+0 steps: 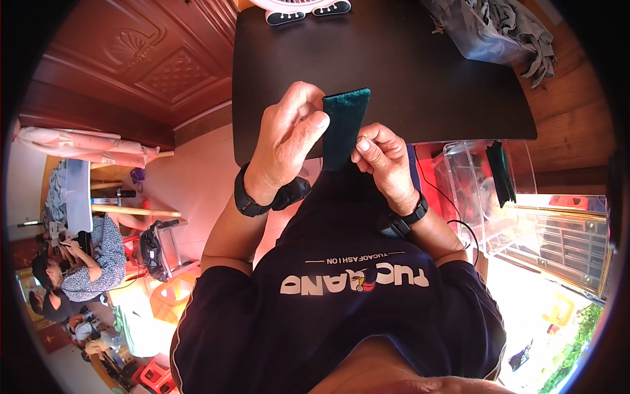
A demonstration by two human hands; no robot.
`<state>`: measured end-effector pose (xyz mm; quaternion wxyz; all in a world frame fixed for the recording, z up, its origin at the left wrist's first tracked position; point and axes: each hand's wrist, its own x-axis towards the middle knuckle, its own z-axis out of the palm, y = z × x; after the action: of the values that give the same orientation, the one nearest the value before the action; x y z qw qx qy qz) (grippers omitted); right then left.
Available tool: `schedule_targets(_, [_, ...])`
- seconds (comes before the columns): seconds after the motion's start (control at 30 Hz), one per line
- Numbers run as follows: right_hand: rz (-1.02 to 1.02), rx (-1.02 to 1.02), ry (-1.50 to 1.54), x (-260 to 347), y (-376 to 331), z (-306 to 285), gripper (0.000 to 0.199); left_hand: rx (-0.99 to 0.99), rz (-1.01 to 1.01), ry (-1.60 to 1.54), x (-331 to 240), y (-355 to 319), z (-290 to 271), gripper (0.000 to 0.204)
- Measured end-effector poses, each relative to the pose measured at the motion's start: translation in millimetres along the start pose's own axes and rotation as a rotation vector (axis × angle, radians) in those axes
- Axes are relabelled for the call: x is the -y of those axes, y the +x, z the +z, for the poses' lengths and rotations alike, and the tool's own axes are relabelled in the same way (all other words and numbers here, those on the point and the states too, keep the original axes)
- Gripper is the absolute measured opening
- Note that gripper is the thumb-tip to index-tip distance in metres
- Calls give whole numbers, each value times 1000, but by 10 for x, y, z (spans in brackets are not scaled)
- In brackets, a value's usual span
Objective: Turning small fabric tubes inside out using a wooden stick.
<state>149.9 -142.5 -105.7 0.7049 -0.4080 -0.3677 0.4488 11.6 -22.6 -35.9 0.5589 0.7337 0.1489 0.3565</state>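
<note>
A flat, dark green piece of velvety fabric [345, 128], perhaps a small pouch, stands upright in front of me over the near edge of the black table. Along its left side, my left hand [287, 134] grips it with the thumb on the near face and the other fingers mostly behind. At its right edge, my right hand [384, 156] is closed, thumb and fingertips pinched together; whether a thread or anything else small is between them cannot be made out. Both wrists carry black bands.
Grey cloths fill a clear bin [482, 43] at the table's [387, 62] far right. Similar dark green pieces [501, 174] hang over a transparent box [459, 197] on my right. A white fan base [285, 16] stands at the far edge. Other people [98, 262] sit at left, near an orange stool [172, 299].
</note>
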Motion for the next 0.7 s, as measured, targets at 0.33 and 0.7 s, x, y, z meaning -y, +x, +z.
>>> schedule_targets(0.33, [-168,-55,-84,-14,-5,45,3,106,-66,22,51,-56,44,11])
schedule_targets(0.7, [99,55,118,1,-10,-12,10,136,-124,-83,60,-24,-32,20])
